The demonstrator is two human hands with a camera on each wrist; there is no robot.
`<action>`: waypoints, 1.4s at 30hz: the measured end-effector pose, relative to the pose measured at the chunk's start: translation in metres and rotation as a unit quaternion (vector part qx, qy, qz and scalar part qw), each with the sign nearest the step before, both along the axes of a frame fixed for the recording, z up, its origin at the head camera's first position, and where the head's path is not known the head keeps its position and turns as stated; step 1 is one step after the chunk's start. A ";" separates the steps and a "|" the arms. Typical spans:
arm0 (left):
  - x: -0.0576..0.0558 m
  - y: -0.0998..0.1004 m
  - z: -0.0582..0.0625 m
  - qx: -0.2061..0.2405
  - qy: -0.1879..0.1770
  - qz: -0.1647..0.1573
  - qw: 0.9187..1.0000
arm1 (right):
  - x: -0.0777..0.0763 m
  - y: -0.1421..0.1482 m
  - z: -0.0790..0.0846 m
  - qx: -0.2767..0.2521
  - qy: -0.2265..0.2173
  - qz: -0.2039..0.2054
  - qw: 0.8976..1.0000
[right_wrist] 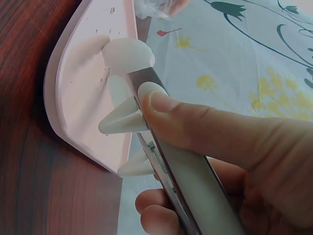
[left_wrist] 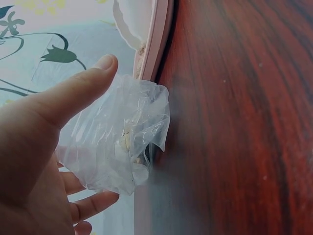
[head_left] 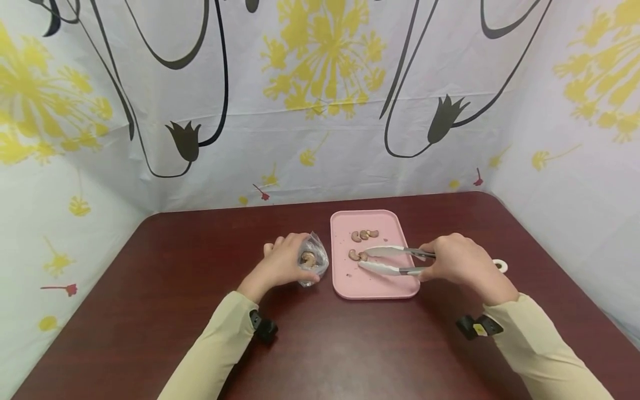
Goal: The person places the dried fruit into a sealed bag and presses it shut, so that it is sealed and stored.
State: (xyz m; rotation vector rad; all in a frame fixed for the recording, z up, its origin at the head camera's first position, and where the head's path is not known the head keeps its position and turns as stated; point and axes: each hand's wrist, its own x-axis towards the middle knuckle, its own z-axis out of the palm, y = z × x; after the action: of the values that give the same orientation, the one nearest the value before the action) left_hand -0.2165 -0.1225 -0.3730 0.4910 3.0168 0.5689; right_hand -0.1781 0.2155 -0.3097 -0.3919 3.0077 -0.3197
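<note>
My left hand (head_left: 285,260) holds a clear plastic bag (head_left: 321,261) upright by its sides, thumb in front and fingers behind; a few cashews (head_left: 308,259) show inside its open mouth. In the left wrist view the bag (left_wrist: 117,132) looks crumpled, its contents partly veiled. My right hand (head_left: 457,264) grips metal tongs (head_left: 410,271) with white tips, thumb on one arm and fingers under the other. The spread tips are low over a pink tray (head_left: 345,286), beside two brown-skinned cashews (head_left: 354,255). Several more cashews (head_left: 364,235) lie in a row farther back on it.
The tray stands on a dark red-brown table (head_left: 320,344), just right of the bag. Small dark crumbs dot the tray. A white curtain (head_left: 290,150) with yellow and grey flower prints hangs behind the table and along both sides.
</note>
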 end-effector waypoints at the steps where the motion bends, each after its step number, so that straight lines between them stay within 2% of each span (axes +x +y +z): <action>1: 0.000 0.000 0.000 -0.001 0.000 0.000 1.000 | 0.000 0.000 0.000 -0.001 0.000 -0.001 1.000; 9: 0.001 0.000 0.001 0.001 -0.001 -0.003 1.000 | 0.000 0.000 0.001 0.003 -0.006 -0.001 1.000; 20: 0.001 0.002 0.002 -0.003 0.000 -0.001 1.000 | 0.002 -0.003 0.008 0.001 0.009 0.007 1.000; 31: 0.000 0.002 0.001 -0.006 -0.008 0.003 1.000 | 0.004 -0.020 0.019 -0.010 0.013 0.013 1.000; 42: -0.001 0.005 0.000 -0.001 -0.013 0.000 1.000 | -0.003 -0.047 0.025 -0.010 0.003 0.033 0.999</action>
State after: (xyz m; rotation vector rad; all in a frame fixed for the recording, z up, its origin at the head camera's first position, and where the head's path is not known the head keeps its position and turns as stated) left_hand -0.2179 -0.1173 -0.3726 0.4796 2.9923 0.5682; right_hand -0.1815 0.1687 -0.2847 -0.4936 2.9925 -0.3440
